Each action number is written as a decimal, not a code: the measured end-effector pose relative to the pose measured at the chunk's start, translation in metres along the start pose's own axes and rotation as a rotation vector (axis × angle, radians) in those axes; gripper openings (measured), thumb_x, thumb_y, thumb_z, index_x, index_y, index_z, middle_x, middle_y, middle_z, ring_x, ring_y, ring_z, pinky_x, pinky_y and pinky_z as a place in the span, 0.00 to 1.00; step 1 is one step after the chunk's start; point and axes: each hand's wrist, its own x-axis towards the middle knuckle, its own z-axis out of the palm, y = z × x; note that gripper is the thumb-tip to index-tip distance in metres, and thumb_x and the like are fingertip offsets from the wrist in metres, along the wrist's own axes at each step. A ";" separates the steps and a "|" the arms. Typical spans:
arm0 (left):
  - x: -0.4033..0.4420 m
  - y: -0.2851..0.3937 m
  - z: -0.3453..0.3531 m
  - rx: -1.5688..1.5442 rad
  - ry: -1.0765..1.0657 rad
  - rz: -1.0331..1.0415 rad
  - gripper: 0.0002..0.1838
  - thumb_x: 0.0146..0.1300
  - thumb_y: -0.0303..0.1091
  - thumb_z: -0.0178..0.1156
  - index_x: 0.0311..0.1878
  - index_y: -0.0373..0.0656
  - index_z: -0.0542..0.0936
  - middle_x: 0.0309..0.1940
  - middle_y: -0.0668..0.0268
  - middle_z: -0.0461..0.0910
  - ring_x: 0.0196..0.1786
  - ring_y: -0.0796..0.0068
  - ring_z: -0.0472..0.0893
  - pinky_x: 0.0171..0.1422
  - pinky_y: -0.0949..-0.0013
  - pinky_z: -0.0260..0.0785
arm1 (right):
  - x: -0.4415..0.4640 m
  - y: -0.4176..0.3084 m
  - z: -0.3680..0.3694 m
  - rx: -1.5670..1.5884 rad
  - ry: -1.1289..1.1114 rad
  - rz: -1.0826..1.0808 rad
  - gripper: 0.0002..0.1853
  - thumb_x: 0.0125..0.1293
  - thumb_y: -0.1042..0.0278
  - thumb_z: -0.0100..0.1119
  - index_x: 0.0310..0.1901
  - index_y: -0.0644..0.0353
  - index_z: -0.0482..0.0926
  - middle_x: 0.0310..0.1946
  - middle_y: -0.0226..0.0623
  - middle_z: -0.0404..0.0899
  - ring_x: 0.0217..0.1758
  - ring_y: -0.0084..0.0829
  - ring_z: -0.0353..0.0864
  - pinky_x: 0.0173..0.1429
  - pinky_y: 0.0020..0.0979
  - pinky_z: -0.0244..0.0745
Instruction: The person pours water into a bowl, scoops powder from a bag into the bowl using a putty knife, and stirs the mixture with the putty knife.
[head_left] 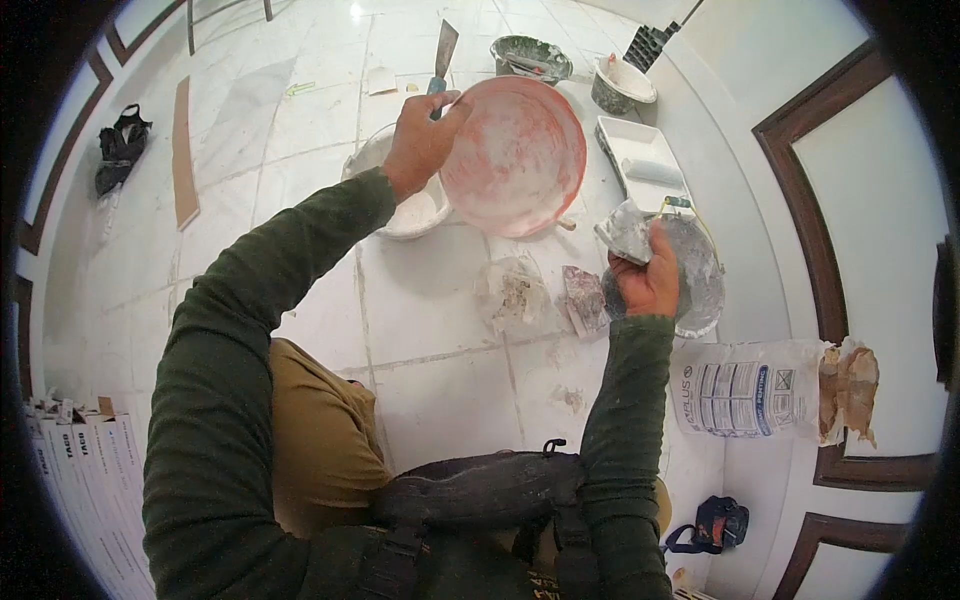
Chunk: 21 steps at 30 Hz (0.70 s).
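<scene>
My left hand (pixel 425 140) is closed on the rim of a round reddish bowl (pixel 515 160) smeared with white, its inside facing me. A putty knife (pixel 444 62) with a blue-grey handle sticks up from the same hand. Behind the bowl, a white bucket (pixel 415 212) is partly hidden. My right hand (pixel 648 275) holds a flat grey-white scraper or slab (pixel 625 233), over the edge of a grey-smeared bucket (pixel 700 270). A crumpled clear plastic bag (pixel 515 295) and a stained reddish piece (pixel 584 300) lie on the tiles beside that hand.
A paint tray (pixel 645 165) with a roller lies along the right wall, beyond it a small bucket (pixel 624 84) and a dark basin (pixel 531 60). An open paper sack (pixel 750 390) lies right. Cartons (pixel 95 480), a wooden strip (pixel 184 155) and a black bag (pixel 122 150) are left.
</scene>
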 end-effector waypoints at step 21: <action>-0.013 0.023 0.007 0.042 0.008 0.002 0.27 0.62 0.48 0.63 0.50 0.28 0.80 0.49 0.46 0.75 0.51 0.63 0.77 0.55 0.65 0.70 | -0.017 -0.015 0.007 0.095 -0.432 -0.005 0.25 0.67 0.74 0.51 0.65 0.63 0.62 0.48 0.43 0.74 0.39 0.30 0.75 0.37 0.30 0.73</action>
